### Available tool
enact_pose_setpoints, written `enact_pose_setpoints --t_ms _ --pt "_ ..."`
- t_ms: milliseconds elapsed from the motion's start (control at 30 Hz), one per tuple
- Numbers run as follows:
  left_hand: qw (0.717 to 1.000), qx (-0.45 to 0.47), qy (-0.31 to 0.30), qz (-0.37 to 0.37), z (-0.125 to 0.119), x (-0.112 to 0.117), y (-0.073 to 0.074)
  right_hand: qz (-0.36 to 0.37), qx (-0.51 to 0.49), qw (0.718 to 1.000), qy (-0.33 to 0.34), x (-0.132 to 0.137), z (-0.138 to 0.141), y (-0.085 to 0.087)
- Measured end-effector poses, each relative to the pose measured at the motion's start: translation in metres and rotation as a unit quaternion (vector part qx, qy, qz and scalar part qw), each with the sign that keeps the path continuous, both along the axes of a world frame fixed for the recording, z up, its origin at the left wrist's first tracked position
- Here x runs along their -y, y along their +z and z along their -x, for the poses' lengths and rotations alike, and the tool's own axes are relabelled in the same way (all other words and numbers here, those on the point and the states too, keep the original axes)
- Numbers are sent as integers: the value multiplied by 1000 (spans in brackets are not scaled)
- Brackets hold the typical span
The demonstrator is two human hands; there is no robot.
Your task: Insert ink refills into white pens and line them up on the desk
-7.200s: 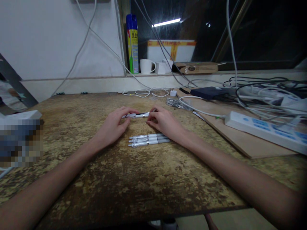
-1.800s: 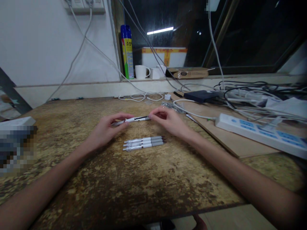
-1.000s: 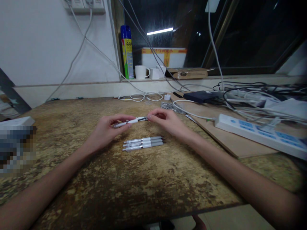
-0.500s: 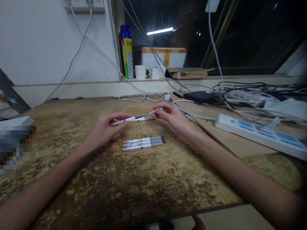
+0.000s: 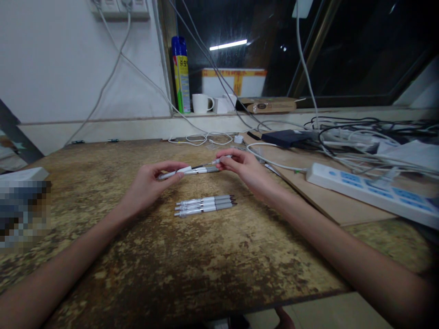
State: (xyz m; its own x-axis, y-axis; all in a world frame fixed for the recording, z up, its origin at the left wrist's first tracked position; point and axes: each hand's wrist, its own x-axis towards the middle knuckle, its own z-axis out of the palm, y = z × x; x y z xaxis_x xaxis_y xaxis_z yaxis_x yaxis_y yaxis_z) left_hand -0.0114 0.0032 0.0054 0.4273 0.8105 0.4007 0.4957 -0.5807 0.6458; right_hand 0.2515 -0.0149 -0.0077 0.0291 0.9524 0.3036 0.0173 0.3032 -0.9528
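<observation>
My left hand (image 5: 151, 185) is closed round the white barrel of a pen (image 5: 185, 169), which points to the right. A thin dark refill (image 5: 200, 165) sticks out of the barrel's right end. Between the fingertips of my right hand (image 5: 240, 164) is a small greyish pen part (image 5: 216, 161), at the refill's far end. Whether the refill sits inside that part is too small to tell. Just under and behind the held pieces lies another white and grey pen (image 5: 206, 170), partly covered by my hands. Nearer to me, three pens (image 5: 206, 205) lie side by side, grey grips to the right.
On the right are a white power strip (image 5: 370, 194), a cardboard sheet (image 5: 329, 201) and tangled cables (image 5: 356, 137). A spray can (image 5: 181, 75) and a white mug (image 5: 202, 103) stand on the windowsill. The worn wooden table (image 5: 192, 265) has its front edge near me.
The pen part in my right hand has tilted and risen slightly, and the exposed refill slants up a little more. My left hand is almost still; the three pens lie unmoved.
</observation>
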Motion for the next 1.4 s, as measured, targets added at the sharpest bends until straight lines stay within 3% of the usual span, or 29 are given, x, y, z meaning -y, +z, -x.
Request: enact_pose_setpoints --t_ms 667,1400 --pt "999 2 -39 14 -6 8 1 -25 53 994 89 14 22 -2" --pt "998 -3 -52 21 -10 14 2 -58 141 983 98 15 20 -4"
